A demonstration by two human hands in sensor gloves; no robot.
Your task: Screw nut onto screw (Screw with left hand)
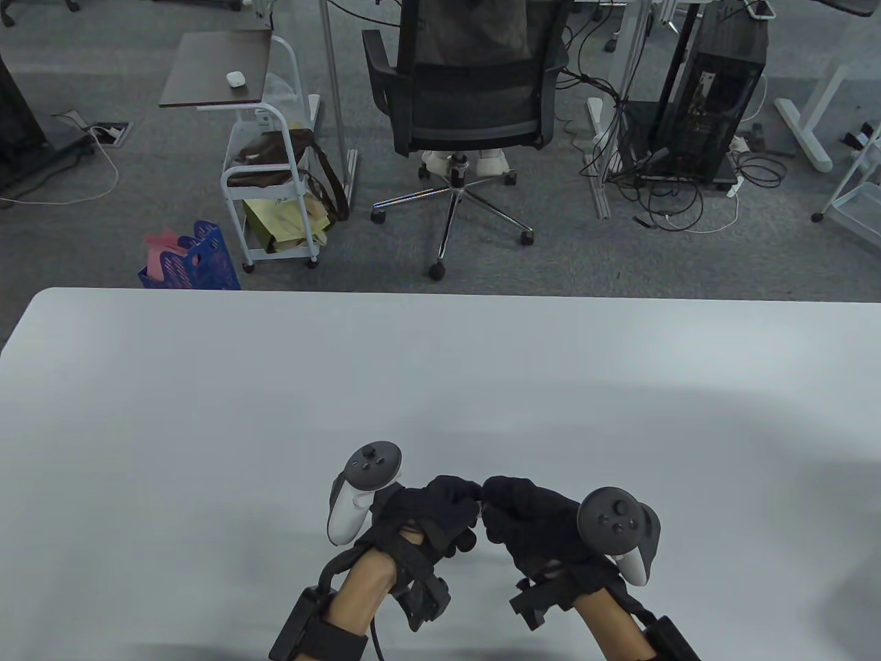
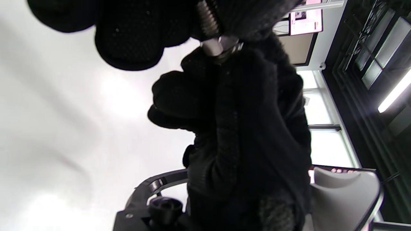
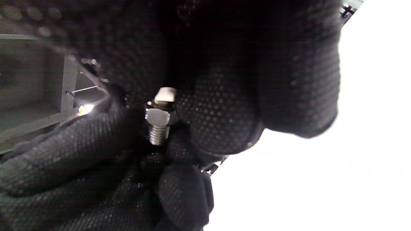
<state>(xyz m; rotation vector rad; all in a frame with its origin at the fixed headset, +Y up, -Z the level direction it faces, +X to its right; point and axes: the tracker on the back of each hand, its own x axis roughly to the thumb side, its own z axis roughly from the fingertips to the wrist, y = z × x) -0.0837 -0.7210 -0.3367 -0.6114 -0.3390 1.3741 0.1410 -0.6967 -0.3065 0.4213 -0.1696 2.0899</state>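
Close above the near edge of a smooth, matte white table point(image 1: 440, 385), meeting fingertip to fingertip: left hand point(image 1: 430, 513) and right hand point(image 1: 533, 523), both in black knit gloves with a fine dotted weave. Strapped behind each, a rounded tracker: white-bodied with a grey disc face on the left point(image 1: 361, 492), grey-faced with a white handle on the right point(image 1: 619, 527). Pinched between the two hands, clear of the tabletop, a bright steel screw point(image 3: 159, 133) with crisp, evenly ridged threads. Threaded onto it, a hexagonal steel nut point(image 3: 157, 116), flat-faceted and shiny. Seen from the left wrist, the same ribbed shank point(image 2: 208, 19) running up into the left fingers point(image 2: 135, 41), and just below it the nut point(image 2: 224, 46), pressed into the right glove. Left hand clenched around the threaded shank; right hand clamped on the nut end. Barely visible from above, only a thin pale glint where the fingertips meet. Cannot tell how far along the thread the nut sits, with most of the metal buried in fabric.

Beyond the far table edge, on grey carpet: a black mesh office chair point(image 1: 468, 82) on a chrome star base, a white wire-frame cart point(image 1: 268, 186) with a dark flat top, a blue perforated basket point(image 1: 196, 258), and a black computer tower point(image 1: 716, 89) amid tangled cables.
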